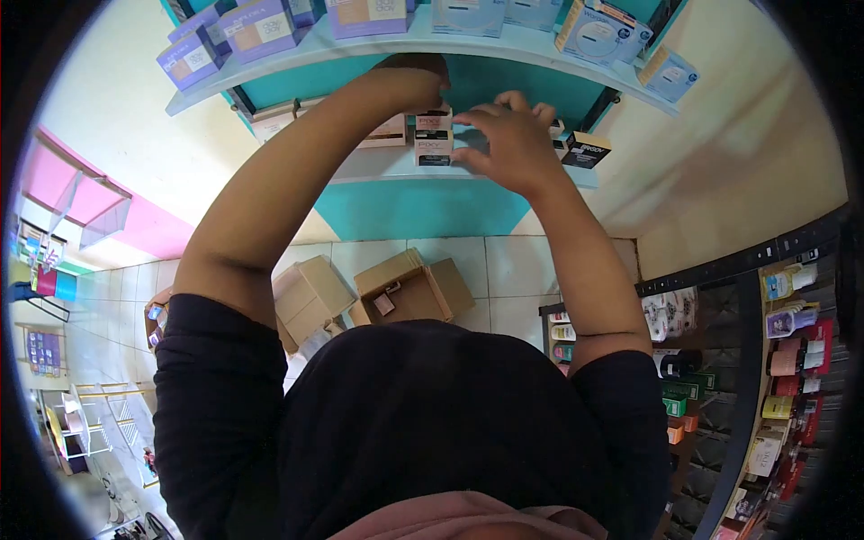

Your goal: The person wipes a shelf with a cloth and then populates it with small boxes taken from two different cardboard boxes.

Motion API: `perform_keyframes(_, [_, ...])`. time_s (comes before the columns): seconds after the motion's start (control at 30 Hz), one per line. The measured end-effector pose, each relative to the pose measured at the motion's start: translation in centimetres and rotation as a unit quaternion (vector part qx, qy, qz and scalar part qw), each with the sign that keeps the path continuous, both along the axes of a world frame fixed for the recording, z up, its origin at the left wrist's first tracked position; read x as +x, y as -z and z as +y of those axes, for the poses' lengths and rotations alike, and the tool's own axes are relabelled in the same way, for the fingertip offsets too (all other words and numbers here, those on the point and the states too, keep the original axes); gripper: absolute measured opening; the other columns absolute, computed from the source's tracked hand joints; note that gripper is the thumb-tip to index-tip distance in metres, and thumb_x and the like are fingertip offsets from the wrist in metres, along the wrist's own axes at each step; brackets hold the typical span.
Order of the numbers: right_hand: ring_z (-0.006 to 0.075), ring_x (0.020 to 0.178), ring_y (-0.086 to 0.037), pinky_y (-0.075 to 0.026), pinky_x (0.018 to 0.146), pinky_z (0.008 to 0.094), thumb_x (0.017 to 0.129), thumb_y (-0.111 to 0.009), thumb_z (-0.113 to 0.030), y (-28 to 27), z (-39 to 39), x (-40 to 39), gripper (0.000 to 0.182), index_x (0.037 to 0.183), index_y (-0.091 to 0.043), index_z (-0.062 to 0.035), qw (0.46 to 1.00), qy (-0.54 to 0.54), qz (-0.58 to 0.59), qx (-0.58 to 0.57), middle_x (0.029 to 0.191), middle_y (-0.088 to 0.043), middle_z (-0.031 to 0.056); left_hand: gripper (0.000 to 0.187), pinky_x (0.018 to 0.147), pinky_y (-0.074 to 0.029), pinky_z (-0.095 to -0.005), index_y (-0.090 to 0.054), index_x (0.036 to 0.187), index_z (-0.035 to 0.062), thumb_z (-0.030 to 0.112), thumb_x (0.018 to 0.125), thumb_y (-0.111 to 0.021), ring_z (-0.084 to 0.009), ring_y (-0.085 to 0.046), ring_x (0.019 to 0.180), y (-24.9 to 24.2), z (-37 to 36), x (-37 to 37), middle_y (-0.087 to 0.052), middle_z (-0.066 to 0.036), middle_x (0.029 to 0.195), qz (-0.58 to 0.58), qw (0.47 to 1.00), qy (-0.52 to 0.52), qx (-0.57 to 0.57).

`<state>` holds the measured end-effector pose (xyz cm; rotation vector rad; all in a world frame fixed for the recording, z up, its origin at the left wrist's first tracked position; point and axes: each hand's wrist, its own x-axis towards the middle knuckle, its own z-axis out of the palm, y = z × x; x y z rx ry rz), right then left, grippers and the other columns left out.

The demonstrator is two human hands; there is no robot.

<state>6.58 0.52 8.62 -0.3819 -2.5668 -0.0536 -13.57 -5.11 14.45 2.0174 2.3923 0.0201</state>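
Two small white-and-black PIXY boxes [434,148] stand in a row at the front of the lower shelf [382,165]. My left hand [418,74] reaches in over the row from the left, under the upper shelf. Its fingers are mostly hidden, so I cannot make out what they hold. To the right of the boxes is my right hand [519,144], open, with fingers spread. Its thumb and index fingertips are at the boxes' right side, touching or almost touching. Beyond this hand sits a black box [587,150] at the shelf's right end.
Purple boxes [261,29] and light-blue boxes [468,16] line the upper shelf [378,47], close above my hands. Open cardboard cartons [310,292] lie on the tiled floor below. On the right stands a rack [751,378] of bottles and packages.
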Motion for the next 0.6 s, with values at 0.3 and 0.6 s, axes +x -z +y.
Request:
perform_keyframes(0.3, [0.0220,0.114,-0.050,-0.028,0.091,0.0491,0.080,-0.078,-0.041,0.8,-1.3,-2.7,0.038,0.115,-0.073,-0.0272,0.998,0.012,-0.049,0.023,0.116,-0.071,-0.0016,0.025,0.085,-0.055,-0.0427,-0.078,0.097,0.0121,0.023,0.075,-0.078,-0.0319,-0.068,0.097,2.8,0.5,-1.0,-0.072,-0.013,0.102,-0.008,1.000,0.004,-0.022])
perform_keyframes(0.6, [0.0207,0.114,-0.050,-0.027,0.092,0.0510,0.079,-0.080,-0.038,0.3,0.2,-1.3,0.033,0.111,-0.074,-0.0326,0.997,0.038,-0.070,0.011,0.102,-0.074,-0.0047,0.029,0.080,-0.058,-0.0433,-0.077,0.097,0.0103,0.023,0.071,-0.082,-0.0304,-0.071,0.098,3.4,1.6,-0.8,-0.074,-0.013,0.104,-0.015,0.999,0.045,0.017])
